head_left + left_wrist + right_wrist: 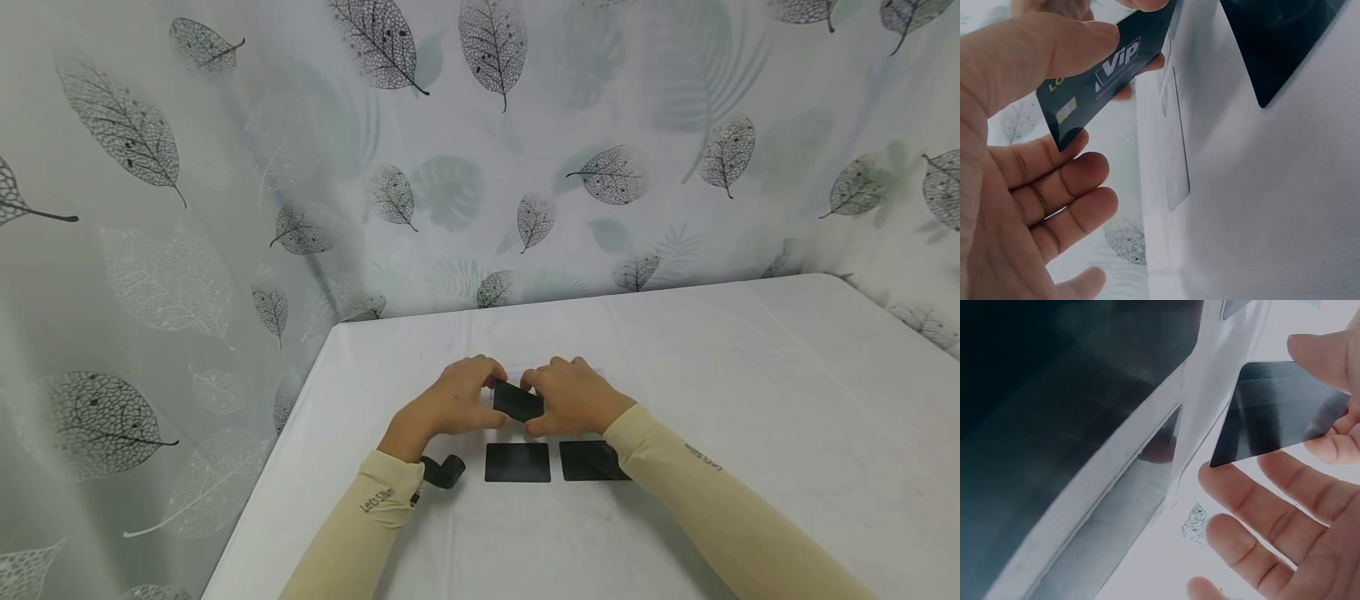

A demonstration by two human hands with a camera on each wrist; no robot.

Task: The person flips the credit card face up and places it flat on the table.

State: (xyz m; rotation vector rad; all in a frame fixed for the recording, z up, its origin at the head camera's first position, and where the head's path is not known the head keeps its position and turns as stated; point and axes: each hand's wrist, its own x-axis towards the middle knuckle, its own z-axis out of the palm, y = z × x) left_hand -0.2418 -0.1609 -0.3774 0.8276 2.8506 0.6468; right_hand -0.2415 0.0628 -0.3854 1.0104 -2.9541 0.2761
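Looks like card-handling step: left hand [459,398] and right hand [576,398] pinch opposite ends of dark card [517,402], held above table [750,375]. Next move likely needs even pinch. Near-right card [587,461] partly behind right sleeve [697,492]; small print unreadable.

The head view looks forward and down from above, farthest back: the left hand [459,397] and right hand [573,397] appear small below the middle of its frame, the table [750,375] across the lower half, the leaf-print sheet [465,246] above. The left wrist view sits very close, its hand at the left, its picture turned so the table stands upright at right. The right wrist view is also close, its hand at lower right. All three share the raised card [517,402].
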